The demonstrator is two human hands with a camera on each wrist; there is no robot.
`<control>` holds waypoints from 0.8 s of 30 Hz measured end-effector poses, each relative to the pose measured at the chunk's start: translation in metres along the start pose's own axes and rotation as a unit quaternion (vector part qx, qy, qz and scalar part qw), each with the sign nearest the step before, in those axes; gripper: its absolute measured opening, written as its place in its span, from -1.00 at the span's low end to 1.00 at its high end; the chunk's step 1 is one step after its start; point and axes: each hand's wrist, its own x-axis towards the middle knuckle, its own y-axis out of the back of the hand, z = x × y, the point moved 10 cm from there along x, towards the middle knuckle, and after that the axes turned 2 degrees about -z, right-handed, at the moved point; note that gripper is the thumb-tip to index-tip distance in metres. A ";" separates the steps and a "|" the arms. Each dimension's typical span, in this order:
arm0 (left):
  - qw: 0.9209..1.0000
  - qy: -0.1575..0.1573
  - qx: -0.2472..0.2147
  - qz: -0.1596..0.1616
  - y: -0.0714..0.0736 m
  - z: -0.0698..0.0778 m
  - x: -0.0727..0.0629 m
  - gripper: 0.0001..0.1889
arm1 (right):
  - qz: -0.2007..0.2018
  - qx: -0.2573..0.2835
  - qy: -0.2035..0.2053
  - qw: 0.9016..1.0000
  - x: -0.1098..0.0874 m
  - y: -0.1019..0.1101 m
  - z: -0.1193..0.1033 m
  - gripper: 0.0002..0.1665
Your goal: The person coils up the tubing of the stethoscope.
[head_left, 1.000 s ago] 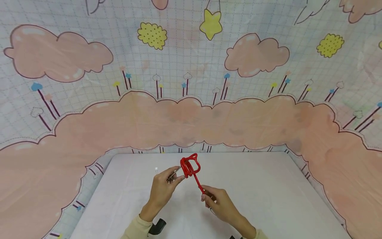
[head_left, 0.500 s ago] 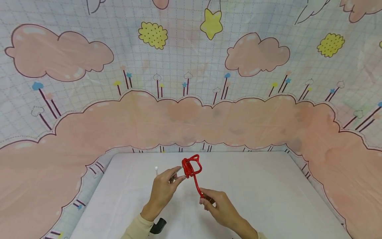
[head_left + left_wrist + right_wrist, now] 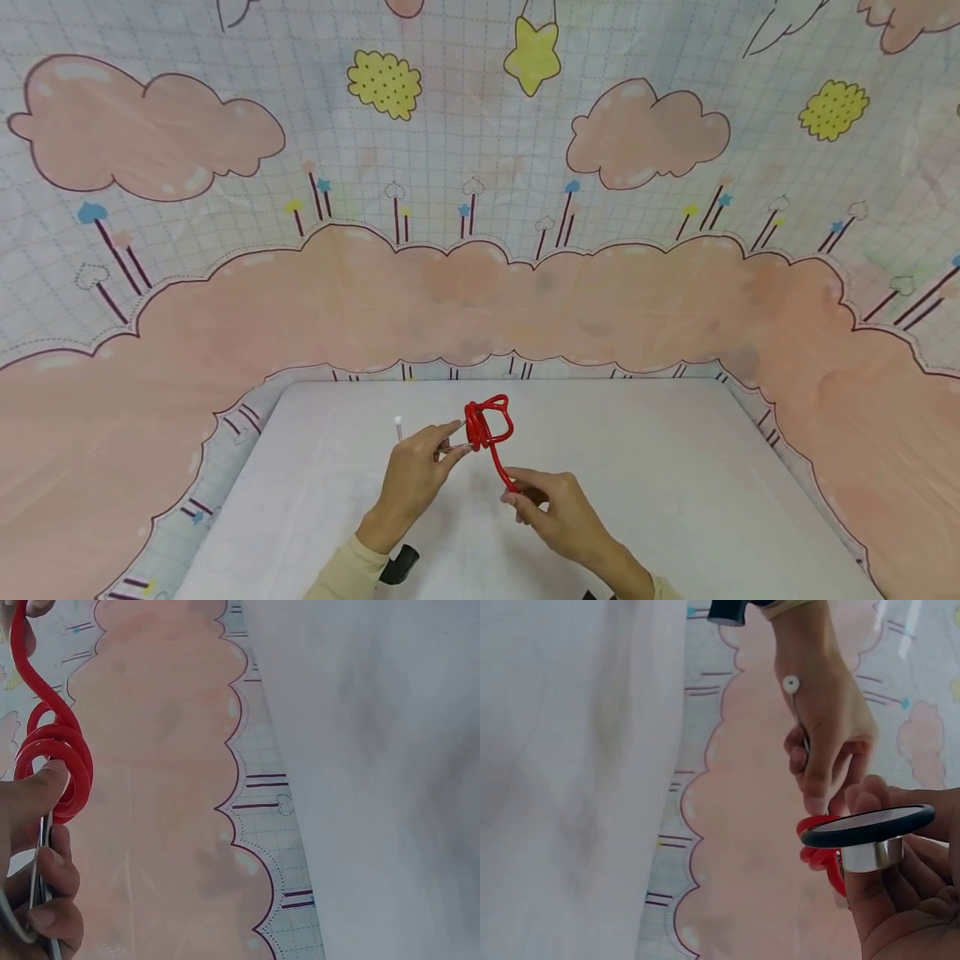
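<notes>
A stethoscope with red tubing (image 3: pixel 477 427) is held above the white table, its tube wound into several loops. My left hand (image 3: pixel 411 479) pinches the metal ear tubes (image 3: pixel 45 889) near the coil, the thumb lying at the loops in the left wrist view. One white ear tip (image 3: pixel 790 684) pokes out beyond that hand. Lower and to the right, my right hand (image 3: pixel 558 510) grips the other end of the tube. The chest piece (image 3: pixel 871 853), a dark-rimmed disc on a silver stem, sits among the right fingers in the right wrist view; the head view hides it.
Under both hands lies a white tabletop (image 3: pixel 675 483). A cloth backdrop (image 3: pixel 480 308) with pink clouds surrounds its back and sides. Black wrist-worn devices show by the sleeves, one of them a black piece (image 3: pixel 399 565) by the left cuff.
Both hands and the red coil have drifted slightly right and a little down. The tube between coil and right hand has gone from straight to gently bent.
</notes>
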 end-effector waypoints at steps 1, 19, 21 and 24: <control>1.000 -0.002 0.004 -0.003 -0.001 0.001 0.000 -0.57 | 0.001 0.011 0.001 1.000 0.000 0.001 -0.001 -0.60; 0.999 -0.034 0.001 -0.030 -0.011 0.008 -0.005 -0.59 | -0.017 0.123 0.017 0.992 0.015 0.009 -0.006 -0.68; 0.999 -0.037 0.003 -0.031 -0.012 0.010 -0.004 -0.59 | 0.013 0.092 0.026 0.995 0.017 0.014 -0.008 -0.74; 0.998 -0.046 0.003 -0.030 -0.014 0.012 -0.005 -0.58 | 0.064 0.031 0.059 0.996 0.017 0.023 -0.014 -0.82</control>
